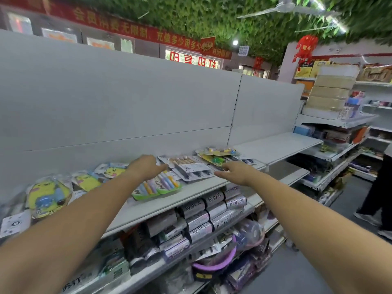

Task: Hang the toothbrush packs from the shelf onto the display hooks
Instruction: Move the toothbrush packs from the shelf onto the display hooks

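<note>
left hand (146,166): reaching over the top shelf (203,187), fingers relaxed and apart, gripping nothing.
right hand (235,171): also reaching in, fingers stretched towards the left, holding nothing.
white-card toothbrush pack (191,168): flat on the shelf, directly between my two hands; its dark handles run slantwise from back-left to front-right.
nearest hand: my left forefinger sits at its back-left corner and my right fingertips just beside its front-right edge. the blur hides whether either touches, so i judge them about equally near.
green-edged toothbrush packs (157,187): flat, partly under my left wrist; the print looks like "ailoz", though i cannot read it surely.
yellow cartoon packs (48,196): lying flat along the shelf to my left.
yellow-and-green packs (216,158): stacked just behind my right hand.
display hooks: none in view; the grey back panel (127,92) above the shelf is bare.
rolls on the lower shelf (212,209): labelled 垃圾袋.
red banner (135,30): yellow characters, partly legible as 充值多少用多少.
</note>
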The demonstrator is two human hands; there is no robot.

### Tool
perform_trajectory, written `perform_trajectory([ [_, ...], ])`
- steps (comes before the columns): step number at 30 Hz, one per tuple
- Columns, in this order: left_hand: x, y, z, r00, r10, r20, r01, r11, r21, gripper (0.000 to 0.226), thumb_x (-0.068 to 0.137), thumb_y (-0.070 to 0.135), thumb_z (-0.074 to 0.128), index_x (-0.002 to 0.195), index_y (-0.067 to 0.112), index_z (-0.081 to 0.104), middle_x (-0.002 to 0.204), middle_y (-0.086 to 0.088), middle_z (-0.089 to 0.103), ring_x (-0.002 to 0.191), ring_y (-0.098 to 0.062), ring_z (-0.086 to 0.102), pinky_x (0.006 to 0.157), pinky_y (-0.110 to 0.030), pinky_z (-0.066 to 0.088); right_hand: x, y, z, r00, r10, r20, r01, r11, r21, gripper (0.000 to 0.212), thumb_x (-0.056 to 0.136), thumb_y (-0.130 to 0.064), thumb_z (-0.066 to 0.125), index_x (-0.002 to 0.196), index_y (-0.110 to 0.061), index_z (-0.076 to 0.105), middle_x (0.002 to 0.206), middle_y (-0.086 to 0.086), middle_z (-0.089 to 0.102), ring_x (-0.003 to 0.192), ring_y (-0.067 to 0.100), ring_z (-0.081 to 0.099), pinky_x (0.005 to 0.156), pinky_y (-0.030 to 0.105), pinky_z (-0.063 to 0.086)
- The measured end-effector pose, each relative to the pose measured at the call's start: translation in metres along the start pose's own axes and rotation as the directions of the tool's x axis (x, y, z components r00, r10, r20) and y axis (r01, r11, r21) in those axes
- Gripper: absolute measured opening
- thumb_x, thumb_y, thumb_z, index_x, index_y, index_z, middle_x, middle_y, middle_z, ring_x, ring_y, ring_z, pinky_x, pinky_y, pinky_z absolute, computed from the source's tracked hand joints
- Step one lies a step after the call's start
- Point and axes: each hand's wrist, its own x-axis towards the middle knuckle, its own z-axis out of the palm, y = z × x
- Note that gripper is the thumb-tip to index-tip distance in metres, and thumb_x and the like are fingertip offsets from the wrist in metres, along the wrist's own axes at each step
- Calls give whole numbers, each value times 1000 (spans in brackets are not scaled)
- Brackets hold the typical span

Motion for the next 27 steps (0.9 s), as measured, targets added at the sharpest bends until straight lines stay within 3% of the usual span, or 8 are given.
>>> perform_trajectory([
  [5,34,17,5,1000,-26,13,27,999,-35,64,96,67,47,68,10,56,67,-7,59,65,-24,60,64,-31,47,35,27,-2,1000,-18,-4,18,1000,-19,69,102,-60,38,147,-9,49,150,10,51,131,27,50,106,39,41],
  [7,43,24,10,998,-47,35,48,998,-36,64,95,69,46,75,10,62,66,-5,57,65,-23,60,66,-31,48,47,44,2,1000,-9,-17,9,1000,-2,49,102,-60,39,112,-19,65,114,1,64,102,21,53,85,35,42],
  [8,48,26,14,997,-66,48,68,997,-46,66,95,70,46,86,8,68,67,-4,55,66,-23,59,67,-32,48,52,52,3,999,6,-31,-6,1000,16,40,102,-59,39,88,-27,59,91,-8,56,87,18,48,74,33,39],
  [10,56,32,21,994,-92,59,96,993,-62,71,94,70,47,101,2,68,67,-1,49,67,-23,53,70,-33,47,62,71,2,998,33,-50,-31,999,45,45,103,-57,38,74,-25,48,76,-8,44,79,17,48,64,33,36],
  [14,64,48,30,989,-134,58,135,991,-21,63,93,71,48,75,11,58,72,-5,54,67,-22,55,65,-32,42,84,110,-6,992,76,-102,-70,996,59,50,106,-49,36,72,-16,53,77,5,55,84,28,55,67,36,40],
  [16,65,59,33,983,-172,67,173,985,-14,69,93,73,48,96,5,65,82,-5,60,78,-24,60,67,-32,42,97,130,-12,989,94,-114,-86,994,75,48,107,-45,37,84,-10,61,88,11,62,91,32,59,69,36,41],
  [19,66,79,36,962,-264,64,264,964,6,80,92,74,48,136,7,55,130,-10,62,114,-31,61,82,-33,45,126,162,-17,985,88,-151,-72,992,107,53,103,-52,42,96,-6,67,95,12,68,93,31,62,70,35,44],
  [27,81,117,51,898,-437,52,434,899,61,93,86,83,45,143,10,52,145,-11,56,125,-31,57,98,-38,48,199,194,-22,987,-106,-118,112,992,50,44,100,-49,52,119,-11,63,114,9,65,95,25,55,78,34,45],
])
